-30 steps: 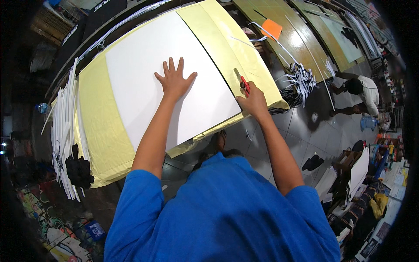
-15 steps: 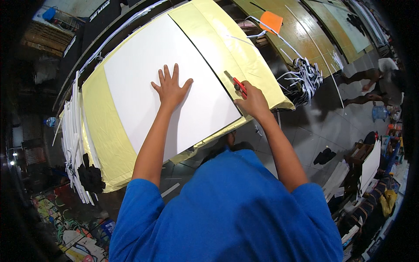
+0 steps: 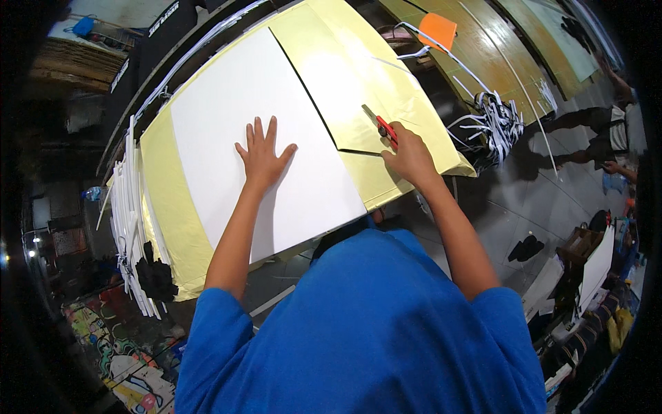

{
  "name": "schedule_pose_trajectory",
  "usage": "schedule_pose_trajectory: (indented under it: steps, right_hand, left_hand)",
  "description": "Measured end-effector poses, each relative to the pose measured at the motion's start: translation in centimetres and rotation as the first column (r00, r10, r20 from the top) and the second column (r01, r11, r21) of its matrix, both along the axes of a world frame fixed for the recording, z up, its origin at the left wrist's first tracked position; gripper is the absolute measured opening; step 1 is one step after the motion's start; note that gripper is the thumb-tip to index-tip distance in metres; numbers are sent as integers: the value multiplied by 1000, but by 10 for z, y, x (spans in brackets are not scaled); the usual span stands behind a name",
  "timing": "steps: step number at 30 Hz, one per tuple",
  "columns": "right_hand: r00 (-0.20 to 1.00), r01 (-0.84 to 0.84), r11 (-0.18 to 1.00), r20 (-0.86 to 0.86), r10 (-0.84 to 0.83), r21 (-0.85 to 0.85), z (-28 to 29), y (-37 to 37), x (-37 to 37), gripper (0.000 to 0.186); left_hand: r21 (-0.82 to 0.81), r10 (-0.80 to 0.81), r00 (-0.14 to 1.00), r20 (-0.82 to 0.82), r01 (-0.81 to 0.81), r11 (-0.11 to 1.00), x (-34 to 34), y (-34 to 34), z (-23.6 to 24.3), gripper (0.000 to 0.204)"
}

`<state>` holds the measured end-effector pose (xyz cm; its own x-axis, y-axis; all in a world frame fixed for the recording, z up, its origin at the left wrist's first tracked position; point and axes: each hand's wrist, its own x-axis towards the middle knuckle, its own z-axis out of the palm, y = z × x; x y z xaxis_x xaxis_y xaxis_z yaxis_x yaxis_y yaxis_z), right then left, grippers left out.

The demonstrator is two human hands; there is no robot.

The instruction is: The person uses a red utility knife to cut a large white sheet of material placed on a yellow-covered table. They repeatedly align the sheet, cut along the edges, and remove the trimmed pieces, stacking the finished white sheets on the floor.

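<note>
A large white sheet [image 3: 227, 117] lies on a table covered in yellow wrapping [image 3: 162, 186]. Pressed flat on the sheet, with fingers spread, is my left hand [image 3: 265, 160]. My right hand [image 3: 410, 155] is closed around a red utility knife [image 3: 387, 131], whose metal blade points up and left over the yellow wrapping. A thin black strip [image 3: 307, 91] follows the upper right edge of the sheet, then bends sharply right. Its near end reaches my right thumb and fingers; whether they pinch it is hard to make out.
White strips [image 3: 127, 228] and a black glove-like item [image 3: 156, 274] hang at the table's left. Tangled black-and-white strips [image 3: 493, 127] hang off the right side. An orange piece [image 3: 437, 31] sits on another table beyond. Another person's legs [image 3: 583, 138] show at far right.
My right hand, still gripping the knife, has moved slightly right. The lower part of the black strip has come away from the sheet's edge and now bends rightward. My left hand stays flat.
</note>
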<state>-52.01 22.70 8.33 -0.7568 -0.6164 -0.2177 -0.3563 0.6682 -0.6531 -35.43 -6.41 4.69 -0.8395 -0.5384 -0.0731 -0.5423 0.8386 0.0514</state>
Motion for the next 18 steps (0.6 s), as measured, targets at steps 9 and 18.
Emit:
schedule_pose_trajectory:
  steps: [9, 18]
  right_hand:
    - [991, 124, 966, 69, -112, -227, 6, -19, 18, 44]
    - [986, -26, 958, -163, -22, -287, 16, -183, -56, 45]
  left_hand:
    - [-17, -12, 998, -65, 11, 1000, 9, -4, -4, 89]
    - [150, -32, 999, -32, 37, 988, -44, -41, 47, 77]
